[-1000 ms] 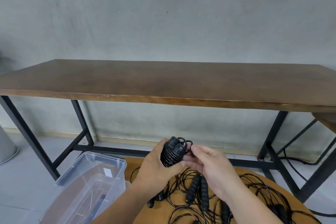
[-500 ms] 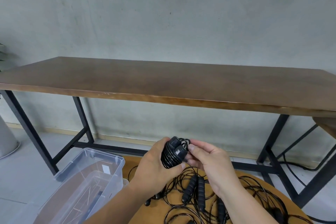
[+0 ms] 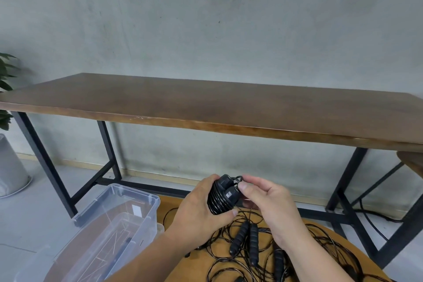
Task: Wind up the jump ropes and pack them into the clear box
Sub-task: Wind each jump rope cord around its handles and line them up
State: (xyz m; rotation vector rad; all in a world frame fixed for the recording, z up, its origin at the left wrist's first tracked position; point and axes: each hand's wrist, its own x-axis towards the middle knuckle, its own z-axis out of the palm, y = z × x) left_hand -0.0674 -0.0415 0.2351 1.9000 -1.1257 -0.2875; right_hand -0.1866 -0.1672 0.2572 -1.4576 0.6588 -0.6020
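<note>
Your right hand (image 3: 267, 201) is pinching the last loop closer against the handle tops than a second ago while your left hand (image 3: 201, 210) is gripping the wound jump rope (image 3: 220, 197) at lower centre, so the bundle is probably nearing readiness for the clear box (image 3: 119, 217), lower left.

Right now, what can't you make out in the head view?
- Loose end of the black wound jump rope: hidden behind right hand fingers.
- Clear plastic box contents: cut off by bottom edge, masked by reflections.
- Tangled black ropes count: overlapping, covered by forearms.
</note>
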